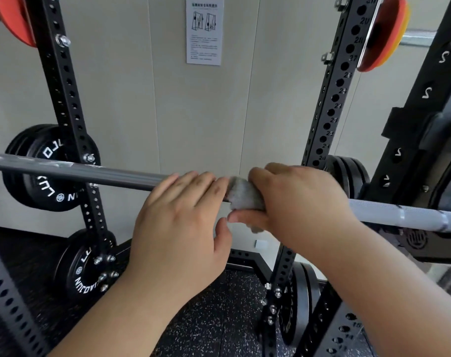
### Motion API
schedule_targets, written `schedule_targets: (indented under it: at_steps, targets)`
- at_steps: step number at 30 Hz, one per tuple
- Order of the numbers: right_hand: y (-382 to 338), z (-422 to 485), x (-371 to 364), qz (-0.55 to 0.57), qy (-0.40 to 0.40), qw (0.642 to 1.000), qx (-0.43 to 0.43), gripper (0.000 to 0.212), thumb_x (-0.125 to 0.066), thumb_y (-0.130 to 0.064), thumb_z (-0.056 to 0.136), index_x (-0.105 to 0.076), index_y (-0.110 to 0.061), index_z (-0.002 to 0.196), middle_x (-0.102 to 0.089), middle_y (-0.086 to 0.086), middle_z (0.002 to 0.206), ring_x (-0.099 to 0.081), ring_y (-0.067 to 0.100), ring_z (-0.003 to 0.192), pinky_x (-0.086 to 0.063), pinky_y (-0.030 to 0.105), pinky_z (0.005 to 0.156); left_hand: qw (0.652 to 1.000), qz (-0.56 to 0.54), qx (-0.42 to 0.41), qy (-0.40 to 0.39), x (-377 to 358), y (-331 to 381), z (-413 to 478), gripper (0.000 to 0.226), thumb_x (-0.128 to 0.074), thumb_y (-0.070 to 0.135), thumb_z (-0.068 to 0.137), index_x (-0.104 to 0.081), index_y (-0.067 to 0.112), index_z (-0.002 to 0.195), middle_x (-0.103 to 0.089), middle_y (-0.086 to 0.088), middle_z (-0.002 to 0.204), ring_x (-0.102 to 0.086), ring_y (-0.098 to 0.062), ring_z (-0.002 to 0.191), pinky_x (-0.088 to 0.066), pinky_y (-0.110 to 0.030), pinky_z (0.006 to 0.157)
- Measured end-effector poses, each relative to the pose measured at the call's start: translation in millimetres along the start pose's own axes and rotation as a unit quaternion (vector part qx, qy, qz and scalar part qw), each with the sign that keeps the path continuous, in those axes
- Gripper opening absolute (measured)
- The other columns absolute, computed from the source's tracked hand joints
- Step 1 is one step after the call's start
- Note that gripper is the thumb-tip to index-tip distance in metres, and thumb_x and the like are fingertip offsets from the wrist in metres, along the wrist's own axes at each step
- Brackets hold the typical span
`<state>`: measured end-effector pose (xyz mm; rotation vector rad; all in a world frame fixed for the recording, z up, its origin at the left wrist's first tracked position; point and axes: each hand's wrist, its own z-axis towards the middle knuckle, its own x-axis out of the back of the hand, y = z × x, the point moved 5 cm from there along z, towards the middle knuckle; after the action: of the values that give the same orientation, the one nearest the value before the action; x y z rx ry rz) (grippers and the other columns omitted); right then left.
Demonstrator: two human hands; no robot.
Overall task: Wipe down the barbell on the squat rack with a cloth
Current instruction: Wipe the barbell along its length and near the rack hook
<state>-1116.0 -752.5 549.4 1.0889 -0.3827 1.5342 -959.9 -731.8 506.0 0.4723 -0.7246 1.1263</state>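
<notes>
As the head camera looks down over both forearms, the barbell point(90, 173) crosses the whole view from the 9 o'clock edge to the 3 o'clock edge, dipping a little toward the right, and it sits inside the black squat rack point(64, 99). At the centre of the view the left hand point(183, 217) wraps over the bar, fingers curled across its top and thumb tucked underneath, gripping bare metal. Just to its 3 o'clock side, touching its fingertips, the right hand point(296, 199) clamps a grey cloth point(241, 193) round the bar; the cloth bunches out between the two hands and a scrap of it hangs below the right thumb. Toward 9 o'clock, black weight plates point(46, 166) hang on pegs behind the left upright, with another black plate point(82, 266) lower down at 8 o'clock. Orange plates point(384, 32) show at 1 o'clock beside the numbered right upright point(332, 99), and one more at 11 o'clock. A printed notice point(204, 30) is stuck on the pale wall at 12 o'clock. Speckled dark flooring point(214, 318) lies at 6 o'clock between the forearms.
</notes>
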Motion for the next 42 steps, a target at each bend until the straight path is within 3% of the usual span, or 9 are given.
schedule_targets:
  at_steps: [2, 7, 11, 16, 21, 26, 31, 37, 42]
  targets:
    - [-12.2, 5.8, -0.4, 0.008, 0.077, 0.996, 0.054, 0.071, -0.037, -0.088, 0.078, -0.056, -0.020, 0.085, -0.048, -0.006, 0.070, -0.056, 0.022, 0.052, -0.037, 0.028, 0.046, 1.000, -0.012, -0.002, 0.004, 0.2, -2.3, -0.6, 0.059, -0.057, 0.031, 0.086, -0.062, 0.014, 0.142, -0.063, -0.002, 0.145, -0.058, -0.024, 0.135, -0.031, -0.044, 0.125]
    - [20.5, -16.8, 5.1, 0.048, -0.036, 0.998, -0.028, 0.069, -0.025, -0.094, 0.075, -0.049, -0.032, 0.092, -0.054, -0.011, 0.077, -0.059, 0.010, 0.068, -0.047, 0.029, 0.055, 1.000, -0.023, -0.009, -0.004, 0.7, -4.5, -4.5, 0.066, -0.059, 0.029, 0.082, -0.058, 0.020, 0.148, -0.060, 0.003, 0.150, -0.055, -0.019, 0.139, -0.029, -0.044, 0.126]
    - [7.7, -1.0, 3.1, -0.016, -0.030, 0.997, -0.076, 0.057, -0.048, -0.082, 0.085, -0.042, -0.026, 0.077, -0.049, -0.009, 0.069, -0.056, 0.014, 0.066, -0.035, 0.027, 0.052, 1.000, -0.019, -0.010, -0.007, -0.8, -4.9, -3.6, 0.067, -0.054, 0.029, 0.083, -0.057, 0.021, 0.149, -0.058, 0.003, 0.151, -0.052, -0.018, 0.141, -0.026, -0.042, 0.127]
    - [-29.2, 16.9, -10.9, -0.047, 0.096, 0.994, 0.006, 0.039, -0.084, -0.044, 0.076, -0.054, -0.020, 0.073, -0.049, -0.003, 0.058, -0.051, 0.024, 0.044, -0.027, 0.025, 0.049, 0.999, -0.032, -0.009, 0.005, -3.5, -8.6, -10.0, 0.066, -0.049, 0.025, 0.084, -0.056, 0.016, 0.149, -0.054, 0.003, 0.155, -0.046, -0.016, 0.147, -0.023, -0.040, 0.128]
    - [26.5, -10.2, 0.3, 0.033, -0.063, 0.994, -0.081, 0.036, -0.059, -0.065, 0.086, -0.050, -0.030, 0.082, -0.060, -0.012, 0.066, -0.057, 0.005, 0.061, -0.052, 0.027, 0.056, 0.999, -0.032, 0.005, 0.010, -3.7, -9.3, -11.6, 0.064, -0.047, 0.026, 0.087, -0.055, 0.023, 0.150, -0.053, 0.008, 0.156, -0.045, -0.011, 0.147, -0.023, -0.044, 0.124]
    - [22.2, -1.3, 4.2, -0.014, -0.094, 0.990, -0.105, 0.031, -0.054, -0.058, 0.088, -0.052, -0.029, 0.077, -0.057, -0.011, 0.068, -0.056, 0.007, 0.064, -0.044, 0.024, 0.052, 0.999, -0.031, 0.010, 0.025, -9.2, -6.0, -14.3, 0.066, -0.056, 0.026, 0.088, -0.051, 0.022, 0.154, -0.049, 0.006, 0.160, -0.042, -0.014, 0.151, -0.019, -0.046, 0.125]
    - [-18.0, 10.0, -4.3, -0.048, 0.019, 0.999, -0.015, 0.035, -0.079, -0.033, 0.074, -0.046, -0.021, 0.073, -0.038, -0.007, 0.058, -0.033, 0.021, 0.043, -0.012, 0.020, 0.049, 0.997, -0.045, 0.017, 0.058, -7.2, -4.3, -12.0, 0.060, -0.065, 0.021, 0.087, -0.059, 0.020, 0.147, -0.055, 0.005, 0.154, -0.047, -0.014, 0.147, -0.025, -0.046, 0.122]
    - [33.3, -29.3, 4.3, -0.006, -0.009, 0.999, -0.049, 0.043, -0.050, -0.075, 0.084, -0.043, -0.034, 0.091, -0.050, -0.012, 0.074, -0.054, 0.007, 0.061, -0.048, 0.026, 0.051, 0.998, -0.037, 0.030, 0.041, 3.7, -6.1, -6.7, 0.052, -0.062, 0.028, 0.088, -0.064, 0.025, 0.139, -0.063, 0.011, 0.145, -0.056, -0.010, 0.137, -0.031, -0.045, 0.116]
    - [36.2, -38.2, -4.0, -0.018, 0.018, 0.999, -0.025, 0.052, -0.050, -0.080, 0.077, -0.053, -0.029, 0.086, -0.044, -0.011, 0.069, -0.050, 0.016, 0.054, -0.027, 0.023, 0.045, 0.998, -0.041, 0.039, -0.006, 6.4, -1.3, -8.2, 0.060, -0.061, 0.031, 0.086, -0.057, 0.028, 0.146, -0.057, 0.012, 0.151, -0.050, -0.009, 0.143, -0.028, -0.044, 0.120]
